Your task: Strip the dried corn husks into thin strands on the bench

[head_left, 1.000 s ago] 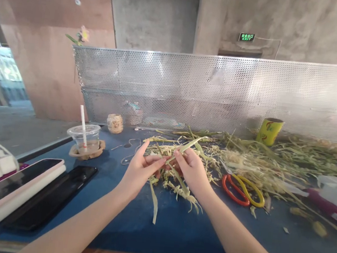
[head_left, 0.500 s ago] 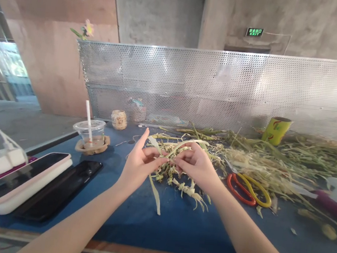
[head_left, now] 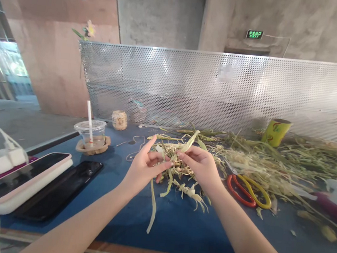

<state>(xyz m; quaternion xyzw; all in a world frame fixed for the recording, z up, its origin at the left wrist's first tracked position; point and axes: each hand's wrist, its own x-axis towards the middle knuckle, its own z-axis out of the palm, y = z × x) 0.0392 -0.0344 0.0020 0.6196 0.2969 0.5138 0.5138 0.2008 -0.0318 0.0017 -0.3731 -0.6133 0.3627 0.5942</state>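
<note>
Your piece looks partway through, judging by its loose ends. Your left hand [head_left: 145, 165] and right hand [head_left: 200, 164] meet over the middle of the worktop [head_left: 158, 237], with the pale strip [head_left: 189, 142] of dried leaf between them. The fingers of your right hand pinch it where it folds upward and away from you; on your left, the lower fingers close on it at the join, while one finger stands up, off the strip. The join itself is small and partly covered, so whether it is a finished knot or only a crossing, you cannot tell from here. A long narrow tail [head_left: 152, 208] hangs below your left hand, neither tucked in nor trimmed. Just in front of your hands lies a knotted piece [head_left: 190, 193] with frayed ends, which seems to be worked already, and the tangled heap [head_left: 185, 170] behind and beneath your fingers appears to hold more bits like it, though your hands hide part of that. To the right, a broad spread of loose leaves [head_left: 314, 157] looks untied, so plenty of material seems to remain. The scissors [head_left: 248, 191] lie on the worktop beside it, out of your grasp.
</note>
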